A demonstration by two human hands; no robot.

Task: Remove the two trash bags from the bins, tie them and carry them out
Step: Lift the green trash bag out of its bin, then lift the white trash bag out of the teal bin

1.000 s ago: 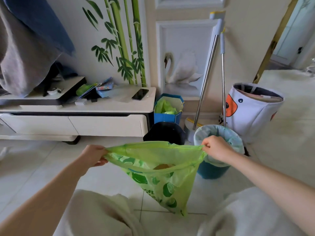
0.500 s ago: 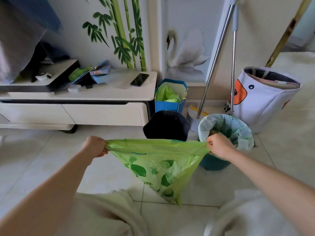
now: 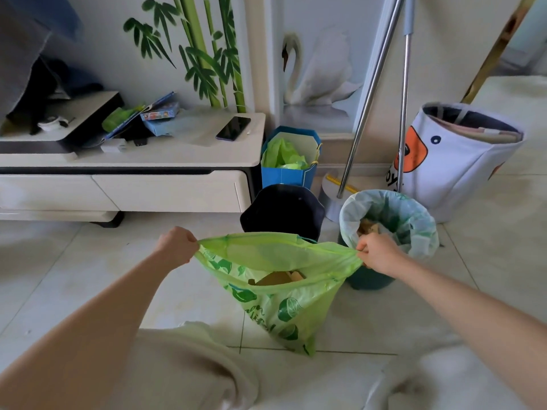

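You are looking at a tiled floor (image 3: 88, 276) carrying a dark bin (image 3: 282, 211), a lined teal bin (image 3: 370, 281), a blue paper bag (image 3: 288, 174) and a white fabric basket (image 3: 453, 170) along its far edge.

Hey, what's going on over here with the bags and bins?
A person is taking out the trash. Their left hand and right hand each grip one side of a green trash bag, stretching its mouth wide; it is out of its bin and not yet tied, with cardboard scraps showing inside. Behind it stands an empty dark bin. A second, teal bin has its pale liner bag in place, with trash inside.
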